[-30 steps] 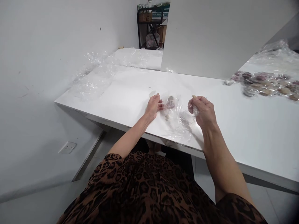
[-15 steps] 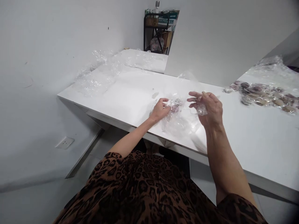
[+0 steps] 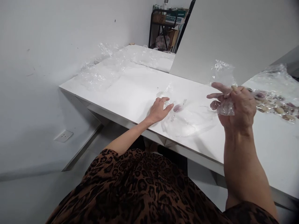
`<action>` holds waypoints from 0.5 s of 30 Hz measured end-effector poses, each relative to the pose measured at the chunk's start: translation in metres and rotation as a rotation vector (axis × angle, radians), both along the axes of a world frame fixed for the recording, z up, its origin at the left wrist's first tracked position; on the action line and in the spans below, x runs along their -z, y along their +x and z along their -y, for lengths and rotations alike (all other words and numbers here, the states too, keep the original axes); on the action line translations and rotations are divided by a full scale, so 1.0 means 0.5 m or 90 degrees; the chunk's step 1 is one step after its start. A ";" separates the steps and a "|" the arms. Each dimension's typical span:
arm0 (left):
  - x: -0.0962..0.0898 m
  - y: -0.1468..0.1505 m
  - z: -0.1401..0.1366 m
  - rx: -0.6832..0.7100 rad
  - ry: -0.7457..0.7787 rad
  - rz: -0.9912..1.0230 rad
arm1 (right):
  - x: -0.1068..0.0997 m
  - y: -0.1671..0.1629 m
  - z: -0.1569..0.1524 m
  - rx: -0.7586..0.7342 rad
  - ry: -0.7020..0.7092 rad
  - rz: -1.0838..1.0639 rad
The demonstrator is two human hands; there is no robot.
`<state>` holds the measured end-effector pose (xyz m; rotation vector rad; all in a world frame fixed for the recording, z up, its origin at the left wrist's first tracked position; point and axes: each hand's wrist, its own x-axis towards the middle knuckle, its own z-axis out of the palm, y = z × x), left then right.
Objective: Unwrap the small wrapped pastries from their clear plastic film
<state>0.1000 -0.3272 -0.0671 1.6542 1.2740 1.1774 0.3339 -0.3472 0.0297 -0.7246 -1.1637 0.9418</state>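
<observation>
My right hand (image 3: pixel 241 105) is raised above the right part of the table, pinching a crumpled clear plastic bag (image 3: pixel 223 73) between thumb and fingers. Part of the bag hangs below the pinch, in front of the palm. At the middle of the table, my left hand (image 3: pixel 159 109) rests low with thumb and fingers apart. Just right of its thumb lies a small purple oval piece (image 3: pixel 177 108), like a stone. A clear plastic sheet or bag (image 3: pixel 189 123) spreads flat around that piece. Something small and shiny shows behind the left fingertips, too unclear to name.
At right lie several wrapped purple, brown and tan stone-like pieces (image 3: pixel 277 104) beside more clear plastic. Crumpled clear wrap (image 3: pixel 100 77) covers the table's far left end. A grey panel (image 3: pixel 229 40) rises behind the white table (image 3: pixel 130 93); a black shelf cart (image 3: pixel 163 26) stands beyond.
My right hand has moved right and lifted the clear bag away from my left hand. My left thumb and fingers have come off the purple piece, which lies on the table.
</observation>
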 end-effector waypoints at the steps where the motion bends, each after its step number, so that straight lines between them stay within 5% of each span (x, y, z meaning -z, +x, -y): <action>1: -0.004 0.004 0.003 0.022 0.021 -0.003 | -0.010 -0.003 0.001 -0.007 0.003 0.012; 7: -0.001 0.025 -0.002 0.137 0.124 -0.083 | -0.055 -0.013 -0.006 -0.042 0.008 0.077; 15: 0.017 0.017 -0.014 0.131 0.101 -0.293 | -0.112 0.000 -0.015 -0.010 0.115 0.163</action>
